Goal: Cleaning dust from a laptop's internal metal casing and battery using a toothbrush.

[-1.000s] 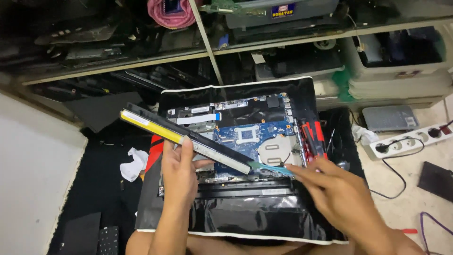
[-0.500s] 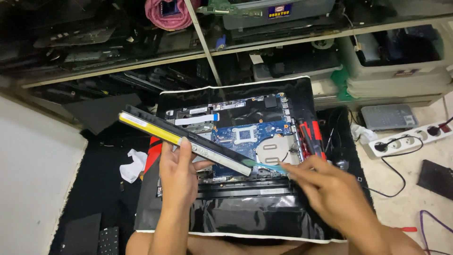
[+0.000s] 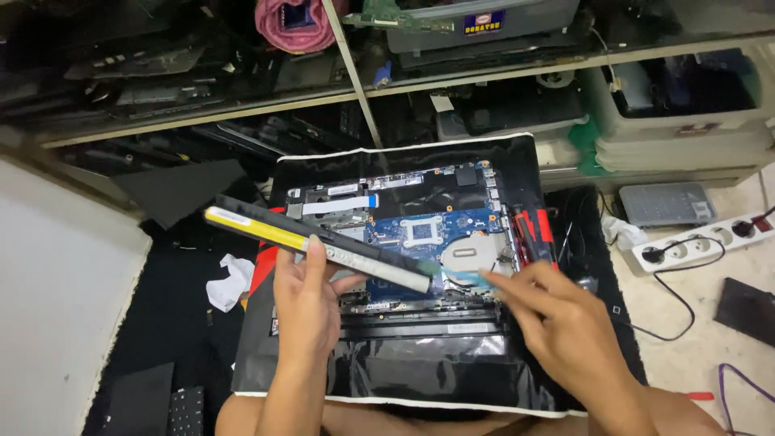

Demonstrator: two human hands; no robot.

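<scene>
Over the opened laptop (image 3: 420, 234) on the black mat (image 3: 404, 379), the left hand (image 3: 307, 303) grips a long black battery bar (image 3: 319, 242) with a yellow strip, holding it slantwise above the blue board. The right hand (image 3: 557, 323) pinches a small light-blue tool (image 3: 472, 278) touching the bar's right end. A white power strip (image 3: 702, 238) lies beyond the mat's right edge.

Left hand (image 3: 305, 303) gripping long battery (image 3: 315, 242), open laptop (image 3: 420, 234) beneath

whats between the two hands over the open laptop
In the head view, the long black battery bar bridges them: left hand grips it, right hand pinches a light-blue strip by its end.
</scene>
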